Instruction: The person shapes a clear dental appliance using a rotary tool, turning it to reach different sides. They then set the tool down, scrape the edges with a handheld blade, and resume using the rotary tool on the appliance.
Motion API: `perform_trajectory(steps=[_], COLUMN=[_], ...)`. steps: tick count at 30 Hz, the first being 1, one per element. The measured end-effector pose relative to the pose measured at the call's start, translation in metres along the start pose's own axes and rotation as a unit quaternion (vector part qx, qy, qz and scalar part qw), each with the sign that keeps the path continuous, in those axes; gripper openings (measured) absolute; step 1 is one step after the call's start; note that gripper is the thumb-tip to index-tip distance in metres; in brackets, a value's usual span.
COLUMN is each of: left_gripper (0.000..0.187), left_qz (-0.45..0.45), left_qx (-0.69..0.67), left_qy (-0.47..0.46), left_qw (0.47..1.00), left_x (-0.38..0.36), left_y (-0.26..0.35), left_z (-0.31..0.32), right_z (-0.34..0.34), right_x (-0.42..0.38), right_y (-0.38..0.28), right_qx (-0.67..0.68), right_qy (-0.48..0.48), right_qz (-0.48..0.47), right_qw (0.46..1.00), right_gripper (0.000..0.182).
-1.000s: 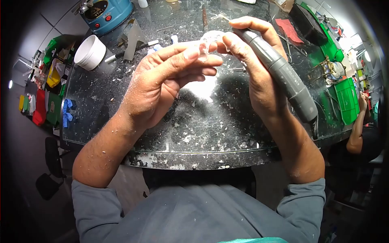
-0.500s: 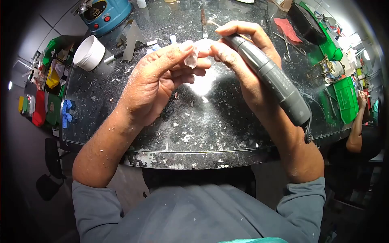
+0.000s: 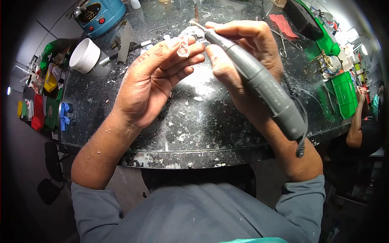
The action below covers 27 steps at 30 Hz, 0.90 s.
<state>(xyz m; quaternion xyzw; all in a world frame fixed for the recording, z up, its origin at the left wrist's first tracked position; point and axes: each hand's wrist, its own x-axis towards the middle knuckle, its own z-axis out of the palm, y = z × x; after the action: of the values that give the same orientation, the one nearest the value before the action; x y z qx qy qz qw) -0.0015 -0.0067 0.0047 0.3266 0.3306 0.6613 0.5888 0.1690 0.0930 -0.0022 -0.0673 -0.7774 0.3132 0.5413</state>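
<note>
My left hand [image 3: 148,83] pinches a clear, curved plastic piece [image 3: 183,49], arch-shaped like a dental splint, between thumb and fingers. Part of it hides behind the fingers. In my right hand [image 3: 264,46] is a dark grey rotary handpiece [image 3: 259,77], gripped like a pen. Its thin metal shank and small bur [image 3: 195,23] point up and left, overlapping the far side of the clear arch in this view. A coiled cord [image 3: 300,150] trails from the handpiece's back end. Pale dust clings to my left forearm.
White flecks and dust cover the black worktop [image 3: 190,133]. A white tub [image 3: 84,56], a blue machine [image 3: 103,18] and a marker pen [image 3: 106,60] stand or lie at left. Scissor-handled tool [image 3: 282,44], red sheet [image 3: 283,26] and green tray [image 3: 344,95] are at right, near another person's arm [image 3: 355,121].
The handpiece has swung so its tip is farther left, now showing past my fingers. My left hand has shifted slightly left and up, its fingers more extended, turning the clear piece.
</note>
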Motion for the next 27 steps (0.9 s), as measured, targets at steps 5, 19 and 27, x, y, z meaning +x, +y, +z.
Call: perform_trajectory(steps=[5, 19, 27], left_gripper=[0.038, 0.038, 0.036], left_qz=[0.0, 0.01, 0.007], left_qx=[-0.009, -0.031, -0.024], left_qy=[-0.011, -0.032, -0.031], left_qw=[1.0, 0.999, 0.999], left_x=[0.001, 0.001, 0.002], left_y=[-0.002, -0.003, -0.003], left_z=[-0.003, -0.004, -0.001], right_z=[0.004, 0.003, 0.003], right_x=[-0.002, -0.003, -0.003], right_y=[-0.003, 0.006, 0.006], right_qx=[0.076, 0.038, 0.032], right_qy=[-0.045, -0.055, -0.052], right_qz=[0.069, 0.018, 0.003], right_qw=[0.994, 0.998, 0.998], right_gripper=[0.033, 0.036, 0.036])
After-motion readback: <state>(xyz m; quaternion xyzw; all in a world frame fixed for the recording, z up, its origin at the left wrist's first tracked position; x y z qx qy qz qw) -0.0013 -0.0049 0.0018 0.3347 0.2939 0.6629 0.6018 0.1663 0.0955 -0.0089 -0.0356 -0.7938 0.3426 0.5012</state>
